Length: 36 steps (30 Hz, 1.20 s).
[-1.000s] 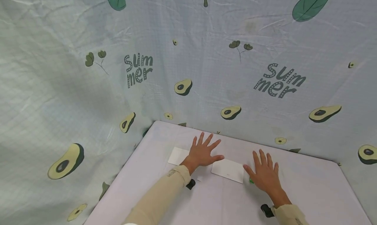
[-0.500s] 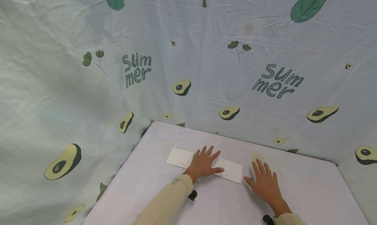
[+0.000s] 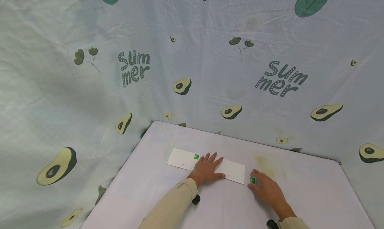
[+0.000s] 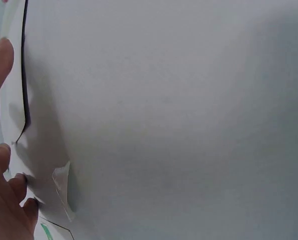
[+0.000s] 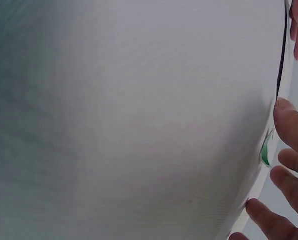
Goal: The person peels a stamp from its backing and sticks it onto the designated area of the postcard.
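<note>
My left hand (image 3: 208, 169) is spread over the gap between two flat white cards, the left card (image 3: 180, 159) and the right card (image 3: 234, 171). A green square (image 3: 196, 156) lies on the left card by its fingertips. In the left wrist view, a small curled white paper piece (image 4: 63, 190) lies beside the fingers. My right hand (image 3: 267, 188) is at the right, its thumb and fingers bent around another small green square (image 3: 252, 180) without visibly pinching it. That green piece (image 5: 265, 150) looks slightly curled in the right wrist view, between thumb and fingers.
The white table (image 3: 228, 209) carries the cards and has a yellowish stain (image 3: 265, 165) behind the right hand. A curtain (image 3: 210, 65) printed with avocados surrounds its back and left sides. Black wrist devices (image 3: 196, 199) sit under both forearms.
My left hand has drawn back towards me, uncovering the green square on the left card. The right hand has also moved lower, its fingers bending in towards the other green square.
</note>
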Each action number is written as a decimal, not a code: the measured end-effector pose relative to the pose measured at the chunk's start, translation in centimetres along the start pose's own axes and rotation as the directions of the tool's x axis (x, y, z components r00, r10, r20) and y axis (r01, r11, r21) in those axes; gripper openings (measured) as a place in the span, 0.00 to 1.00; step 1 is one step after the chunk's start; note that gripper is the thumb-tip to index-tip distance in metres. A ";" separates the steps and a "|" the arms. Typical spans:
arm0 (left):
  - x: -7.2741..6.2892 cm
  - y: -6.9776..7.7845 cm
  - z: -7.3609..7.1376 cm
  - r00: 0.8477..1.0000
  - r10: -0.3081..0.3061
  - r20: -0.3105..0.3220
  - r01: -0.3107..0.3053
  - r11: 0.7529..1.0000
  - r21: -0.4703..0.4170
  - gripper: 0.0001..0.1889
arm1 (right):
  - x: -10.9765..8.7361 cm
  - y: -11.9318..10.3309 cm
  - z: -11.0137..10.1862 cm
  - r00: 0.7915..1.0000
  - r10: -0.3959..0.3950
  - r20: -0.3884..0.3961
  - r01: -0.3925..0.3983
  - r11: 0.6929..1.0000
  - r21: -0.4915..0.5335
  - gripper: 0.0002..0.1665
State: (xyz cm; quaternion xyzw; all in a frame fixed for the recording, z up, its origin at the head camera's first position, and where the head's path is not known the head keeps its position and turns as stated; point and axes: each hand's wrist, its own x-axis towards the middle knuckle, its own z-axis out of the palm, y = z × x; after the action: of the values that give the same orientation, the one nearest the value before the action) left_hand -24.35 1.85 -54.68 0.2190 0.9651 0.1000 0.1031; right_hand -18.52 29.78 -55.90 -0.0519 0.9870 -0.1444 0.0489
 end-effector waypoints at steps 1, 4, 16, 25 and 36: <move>0.1 0.0 0.1 1.000 -0.001 0.003 0.001 1.000 0.008 0.42 | 0.0 0.0 0.0 1.000 -0.003 0.001 0.003 1.000 0.001 0.37; 0.2 0.0 0.3 1.000 -0.004 0.009 0.003 0.999 0.040 0.41 | -0.2 0.1 0.0 0.998 -0.049 -0.026 0.049 0.999 -0.022 0.33; 0.3 0.1 0.5 1.000 -0.009 0.017 0.007 0.997 0.083 0.38 | 0.5 -0.3 -0.4 0.997 -0.061 -0.049 0.053 0.986 -0.156 0.23; 0.5 0.0 0.7 1.000 -0.012 0.020 0.010 0.997 0.080 0.38 | 0.9 -0.4 -0.4 0.995 -0.062 -0.078 0.048 0.985 -0.168 0.16; 0.6 0.1 0.8 1.000 -0.020 0.024 0.019 0.997 0.073 0.38 | 1.3 -1.0 -2.5 0.998 -0.002 -0.057 0.000 0.999 -0.036 0.08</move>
State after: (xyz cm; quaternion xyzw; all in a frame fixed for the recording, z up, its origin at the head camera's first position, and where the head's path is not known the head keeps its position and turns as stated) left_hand -24.61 2.33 -55.54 0.2144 0.9688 0.0613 0.1078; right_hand -19.97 29.35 -53.31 -0.0492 0.9904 -0.1279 0.0197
